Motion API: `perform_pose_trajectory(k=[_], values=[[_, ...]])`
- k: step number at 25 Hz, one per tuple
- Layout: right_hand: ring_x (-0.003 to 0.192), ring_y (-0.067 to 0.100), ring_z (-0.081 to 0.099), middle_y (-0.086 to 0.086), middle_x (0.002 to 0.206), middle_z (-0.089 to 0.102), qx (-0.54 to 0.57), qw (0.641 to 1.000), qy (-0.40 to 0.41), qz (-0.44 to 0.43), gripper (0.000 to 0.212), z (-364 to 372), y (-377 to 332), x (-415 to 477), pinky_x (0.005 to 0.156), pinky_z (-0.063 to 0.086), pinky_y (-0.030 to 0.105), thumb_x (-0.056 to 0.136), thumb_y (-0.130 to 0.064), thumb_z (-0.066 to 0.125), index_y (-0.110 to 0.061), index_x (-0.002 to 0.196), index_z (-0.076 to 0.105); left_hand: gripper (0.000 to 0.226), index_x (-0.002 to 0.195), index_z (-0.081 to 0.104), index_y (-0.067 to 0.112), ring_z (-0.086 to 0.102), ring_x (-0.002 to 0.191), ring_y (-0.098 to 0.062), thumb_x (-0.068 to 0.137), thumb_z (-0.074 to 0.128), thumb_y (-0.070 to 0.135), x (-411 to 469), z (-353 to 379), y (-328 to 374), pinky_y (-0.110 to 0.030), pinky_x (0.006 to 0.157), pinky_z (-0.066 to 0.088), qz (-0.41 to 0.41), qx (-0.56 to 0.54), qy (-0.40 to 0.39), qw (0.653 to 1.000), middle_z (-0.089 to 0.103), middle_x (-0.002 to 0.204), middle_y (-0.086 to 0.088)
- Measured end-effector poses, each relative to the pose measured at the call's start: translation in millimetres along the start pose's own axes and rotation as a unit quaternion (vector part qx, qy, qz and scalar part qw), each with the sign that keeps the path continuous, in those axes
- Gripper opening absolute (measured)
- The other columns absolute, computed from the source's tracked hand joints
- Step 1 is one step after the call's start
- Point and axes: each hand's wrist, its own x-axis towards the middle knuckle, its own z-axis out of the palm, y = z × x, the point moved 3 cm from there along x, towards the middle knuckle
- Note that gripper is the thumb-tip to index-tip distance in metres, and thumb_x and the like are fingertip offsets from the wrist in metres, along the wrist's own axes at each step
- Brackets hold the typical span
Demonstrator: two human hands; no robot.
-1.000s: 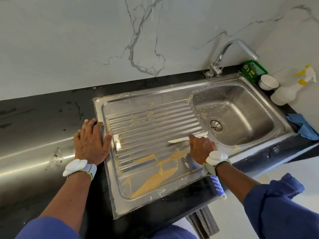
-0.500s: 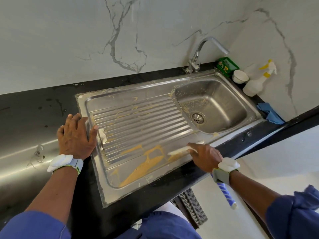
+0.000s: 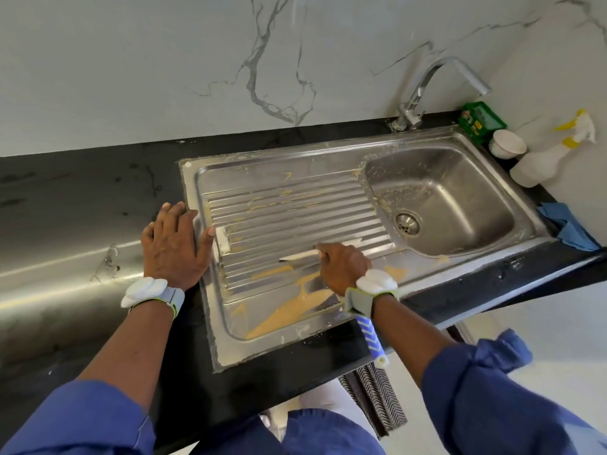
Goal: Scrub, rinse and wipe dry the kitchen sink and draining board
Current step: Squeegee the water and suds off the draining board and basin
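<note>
Nearest, a striped mat (image 3: 377, 394) lay on the pale floor below the front edge of the black countertop (image 3: 82, 192), which was glossy and ran left under a sheen of reflected light. The left hand (image 3: 174, 244) lay flat on it, fingers straight and holding nothing, with the thumb across the steel unit's left rim. The right hand (image 3: 341, 266) was curled round a brush (image 3: 370, 336); its blue-and-white handle stuck out behind the wrist, and its pale head lay on the ridges.

The draining board (image 3: 289, 211) filled the left part of the unit and was streaked with tan residue, with one broad smear (image 3: 289, 310) pooled near its front. To its right, the sink (image 3: 460, 192) was speckled with the same residue on its left wall, above the drain (image 3: 407, 222). Behind stood the tap (image 3: 423, 87), a green box (image 3: 481, 121), a white cup (image 3: 507, 143) and a spray bottle (image 3: 545, 159), with a blue cloth (image 3: 565, 224) lying nearer the front. Grey-veined marble wall (image 3: 164, 60) closed the back.
</note>
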Motion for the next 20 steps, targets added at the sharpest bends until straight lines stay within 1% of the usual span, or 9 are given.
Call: perform_pose_trajectory(k=[1,3,5,7,10,12,14,16,20], values=[[0.122,0.032,0.058,0.006,0.132,0.064,-0.013,1.000,-0.004,-0.010,0.042,3,0,-16,0.098,0.046,0.039,0.101,-0.038,0.042,-0.036,0.142,0.052,0.063,0.134,0.057,0.014,0.031,0.150,-0.034,0.102,0.030,0.062,0,0,0,-0.055,0.112,0.032,-0.003,0.000,-0.001,1.000,0.047,0.152,-0.012],[0.112,0.033,0.062,0.008,0.122,0.068,-0.051,0.998,-0.016,-0.029,0.043,4,1,-54,0.088,0.049,0.037,0.101,-0.035,0.041,-0.035,0.143,0.049,0.064,0.135,0.056,0.014,0.031,0.151,-0.034,0.102,0.029,0.062,-2,1,-3,-0.055,0.112,0.032,-0.009,0.000,-0.004,1.000,0.046,0.152,-0.012],[0.105,0.033,0.065,0.007,0.114,0.071,-0.077,0.996,-0.043,-0.028,0.039,5,4,-84,0.081,0.049,0.036,0.100,-0.034,0.042,-0.033,0.137,0.052,0.065,0.135,0.056,0.014,0.031,0.151,-0.034,0.101,0.029,0.063,-3,1,-4,-0.055,0.113,0.031,-0.010,0.004,0.001,1.000,0.046,0.153,-0.012],[0.108,0.033,0.064,0.004,0.119,0.070,-0.044,0.998,-0.052,-0.011,0.036,-1,1,-90,0.085,0.049,0.037,0.100,-0.038,0.042,-0.035,0.133,0.057,0.064,0.136,0.056,0.015,0.031,0.151,-0.034,0.101,0.030,0.063,-2,-1,-3,-0.055,0.113,0.031,-0.011,0.005,-0.002,1.000,0.046,0.153,-0.012],[0.115,0.033,0.062,0.005,0.127,0.068,0.054,0.998,0.016,0.018,0.038,-14,-17,-65,0.093,0.050,0.039,0.100,-0.038,0.046,-0.040,0.135,0.058,0.063,0.135,0.056,0.015,0.031,0.151,-0.033,0.101,0.030,0.062,0,-1,-1,-0.055,0.113,0.032,-0.010,0.008,-0.001,1.000,0.047,0.152,-0.011],[0.119,0.034,0.060,0.004,0.130,0.066,0.077,0.996,0.039,0.023,0.038,-15,-39,-31,0.096,0.048,0.039,0.099,-0.036,0.048,-0.040,0.135,0.059,0.062,0.134,0.056,0.016,0.031,0.151,-0.032,0.102,0.030,0.062,0,0,-2,-0.055,0.113,0.032,-0.011,0.013,-0.005,1.000,0.047,0.152,-0.010],[0.123,0.033,0.057,0.004,0.134,0.064,0.067,0.997,0.018,0.015,0.039,-3,-62,-11,0.100,0.045,0.039,0.098,-0.036,0.048,-0.039,0.136,0.058,0.061,0.134,0.056,0.017,0.032,0.150,-0.031,0.102,0.031,0.062,0,1,-4,-0.055,0.113,0.033,-0.013,0.017,0.000,1.000,0.047,0.152,-0.009],[0.124,0.033,0.057,0.007,0.134,0.063,0.043,0.999,-0.025,0.011,0.042,13,-70,-16,0.101,0.044,0.039,0.099,-0.035,0.046,-0.038,0.140,0.054,0.059,0.134,0.056,0.017,0.033,0.150,-0.031,0.103,0.032,0.062,-1,1,-2,-0.054,0.112,0.034,-0.014,0.019,0.006,1.000,0.048,0.151,-0.009],[0.110,0.034,0.063,0.009,0.120,0.068,-0.029,0.996,-0.069,-0.046,0.047,26,-58,-75,0.090,0.048,0.039,0.101,-0.027,0.037,-0.034,0.147,0.042,0.057,0.135,0.056,0.018,0.033,0.150,-0.031,0.102,0.036,0.061,-1,4,-4,-0.054,0.113,0.033,-0.020,0.008,0.009,1.000,0.047,0.152,-0.008]])
